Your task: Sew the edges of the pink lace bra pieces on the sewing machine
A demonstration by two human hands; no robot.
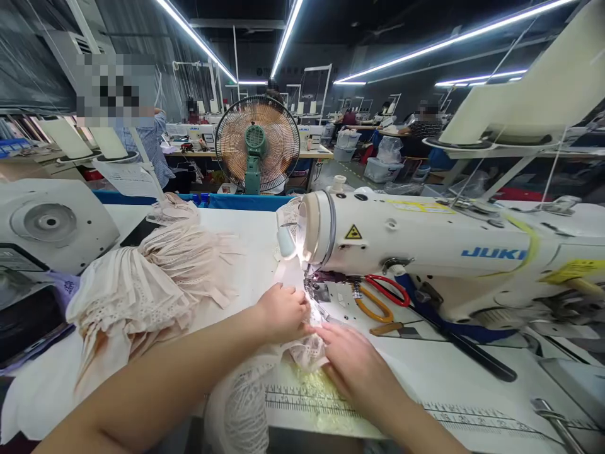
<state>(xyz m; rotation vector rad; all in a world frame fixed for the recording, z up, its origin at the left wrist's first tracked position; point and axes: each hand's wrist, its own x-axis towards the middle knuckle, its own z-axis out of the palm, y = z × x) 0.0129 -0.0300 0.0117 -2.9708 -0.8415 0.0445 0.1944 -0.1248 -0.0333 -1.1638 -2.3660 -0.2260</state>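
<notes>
Just in front of the needle area of a white sewing machine [416, 236], my left hand [283, 313] is closed on a pale lace fabric piece [309, 353], fingers curled over it. My right hand [352, 356] grips the same fabric from the right, its fingertips close to the left hand's. The lace runs toward the presser foot [309, 287] and hangs over the table's front edge [241, 410]. The needle tip itself is lost in the glare of the lamp. Left of my hands lies a heap of cream lace-trimmed pieces [142, 277].
Red-handled scissors [392, 287] and an orange-handled pair [375, 309] lie under the machine arm. A ruler tape [312, 400] runs along the front edge. Thread cones [472, 116] stand at right. Beyond the table are a large fan [255, 145] and a person in stripes [146, 148].
</notes>
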